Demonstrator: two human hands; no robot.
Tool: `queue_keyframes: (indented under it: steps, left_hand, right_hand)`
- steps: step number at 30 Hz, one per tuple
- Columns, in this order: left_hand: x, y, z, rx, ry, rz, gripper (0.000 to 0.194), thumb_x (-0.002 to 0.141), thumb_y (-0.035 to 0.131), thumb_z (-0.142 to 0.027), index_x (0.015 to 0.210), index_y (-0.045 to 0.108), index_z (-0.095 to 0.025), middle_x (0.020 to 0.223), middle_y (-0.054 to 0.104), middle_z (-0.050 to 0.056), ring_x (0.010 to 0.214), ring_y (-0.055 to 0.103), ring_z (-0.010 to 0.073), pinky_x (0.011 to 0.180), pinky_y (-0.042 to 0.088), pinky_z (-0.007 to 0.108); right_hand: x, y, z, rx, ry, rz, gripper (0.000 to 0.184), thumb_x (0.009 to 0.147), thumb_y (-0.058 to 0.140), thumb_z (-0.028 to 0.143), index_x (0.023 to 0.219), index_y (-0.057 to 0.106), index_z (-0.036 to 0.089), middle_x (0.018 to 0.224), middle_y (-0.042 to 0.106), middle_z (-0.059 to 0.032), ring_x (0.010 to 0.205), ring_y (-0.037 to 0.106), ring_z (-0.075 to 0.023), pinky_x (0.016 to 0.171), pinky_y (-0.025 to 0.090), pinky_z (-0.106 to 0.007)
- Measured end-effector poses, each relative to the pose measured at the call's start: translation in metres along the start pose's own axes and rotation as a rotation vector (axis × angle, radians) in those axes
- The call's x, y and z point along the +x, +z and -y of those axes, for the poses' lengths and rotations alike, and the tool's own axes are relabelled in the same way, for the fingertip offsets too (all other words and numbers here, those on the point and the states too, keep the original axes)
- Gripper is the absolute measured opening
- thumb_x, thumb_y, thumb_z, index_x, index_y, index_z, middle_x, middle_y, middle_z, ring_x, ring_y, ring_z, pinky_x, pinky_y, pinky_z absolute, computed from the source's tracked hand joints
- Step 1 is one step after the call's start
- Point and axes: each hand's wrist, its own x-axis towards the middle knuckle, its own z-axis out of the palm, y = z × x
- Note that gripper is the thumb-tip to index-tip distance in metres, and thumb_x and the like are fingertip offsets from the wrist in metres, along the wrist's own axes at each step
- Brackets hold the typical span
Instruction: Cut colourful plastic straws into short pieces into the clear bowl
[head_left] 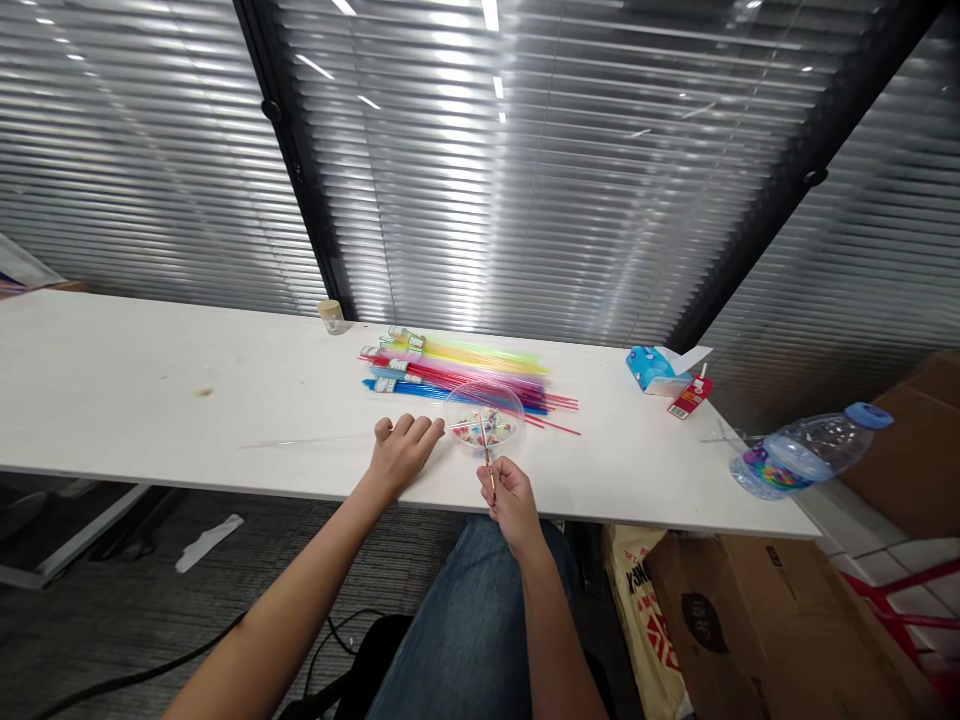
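My left hand (407,452) is closed round a thin, clear straw (315,440) that trails off to the left over the table. The straw's other end reaches over a clear plastic bowl (516,388). Small multicoloured pieces (471,432) lie in the bowl. In my right hand (514,500) is a pair of scissors (486,452), its blades pointing away from me over the bowl, at the straw's end. Whether the blades touch the straw is too small to tell. Behind the bowl lie bundles of long coloured straws (457,370) in yellow, pink, red and blue.
A small jar (330,317) stands at the back of the white table (150,400). To the right are a blue tissue box (652,370), a red carton (690,396) and a tilted large plastic bottle (810,450). Cardboard boxes (787,620) sit below the table's right end.
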Motion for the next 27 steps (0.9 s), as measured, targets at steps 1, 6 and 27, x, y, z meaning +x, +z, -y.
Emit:
queue_keyframes:
  steps: [1,6,27]
  left_hand:
    - [0.0002,-0.0002,-0.0003,-0.007,-0.007,0.005,0.012,0.094,0.053,-0.016,0.09,0.063,-0.022,0.072,0.065,-0.001,0.069,0.051,0.016,0.076,0.021,0.037]
    - [0.0036,-0.0047,-0.0011,0.039,-0.017,-0.008,0.014,0.096,0.052,-0.018,0.089,0.063,-0.023,0.073,0.065,-0.003,0.069,0.052,0.0152,0.077,0.021,0.038]
    - [0.0022,0.0,0.0052,-0.012,0.039,0.062,0.012,0.093,0.054,-0.015,0.093,0.063,-0.023,0.07,0.061,0.0,0.063,0.045,0.0173,0.063,0.026,0.034]
  right_hand:
    - [-0.0001,0.0002,-0.0002,0.003,-0.001,-0.002,0.058,0.065,0.077,0.061,0.062,0.035,0.022,0.048,0.035,0.0092,0.044,0.02,-0.0046,0.039,0.011,-0.018]
    - [0.0004,0.0019,-0.0022,0.023,0.002,-0.007,0.058,0.066,0.076,0.057,0.066,0.031,0.022,0.051,0.034,0.0097,0.045,0.022,-0.0041,0.04,0.01,-0.017]
    - [0.0017,0.0056,-0.0009,-0.009,0.058,-0.009,0.059,0.069,0.071,0.064,0.065,0.027,0.024,0.049,0.027,0.0115,0.041,0.02,-0.0039,0.037,0.009,-0.018]
